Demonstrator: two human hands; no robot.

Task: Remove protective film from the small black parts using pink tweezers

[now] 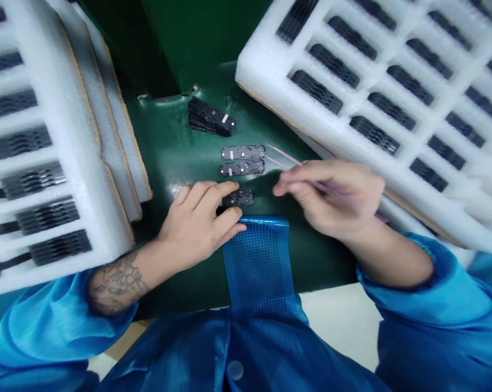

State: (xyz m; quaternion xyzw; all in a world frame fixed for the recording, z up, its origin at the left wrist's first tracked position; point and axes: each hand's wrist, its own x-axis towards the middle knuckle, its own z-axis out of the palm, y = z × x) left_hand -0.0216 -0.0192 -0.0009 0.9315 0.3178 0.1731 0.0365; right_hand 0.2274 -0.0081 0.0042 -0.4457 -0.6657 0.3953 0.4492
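My left hand [203,218] has its thumb and fingers around the left end of a small black plastic part [244,197], which lies on the green tabletop. My right hand [331,196] is closed on a pair of pink tweezers [289,157], whose tips are apart and point left, close to the right end of the upper of two similar black parts [243,152]. Those two lie side by side, each with a pale rectangle and a small gold-coloured spot. Below my left fingertips, a blue strip [256,261] with rows of small dark squares hangs over the table's front edge.
A fanned pile of black parts [211,117] lies farther back on the green table [168,141]. White foam trays [103,136] holding black parts are stacked at the left. Another foam tray [266,71] with slots of parts stands tilted at the right, behind my right hand.
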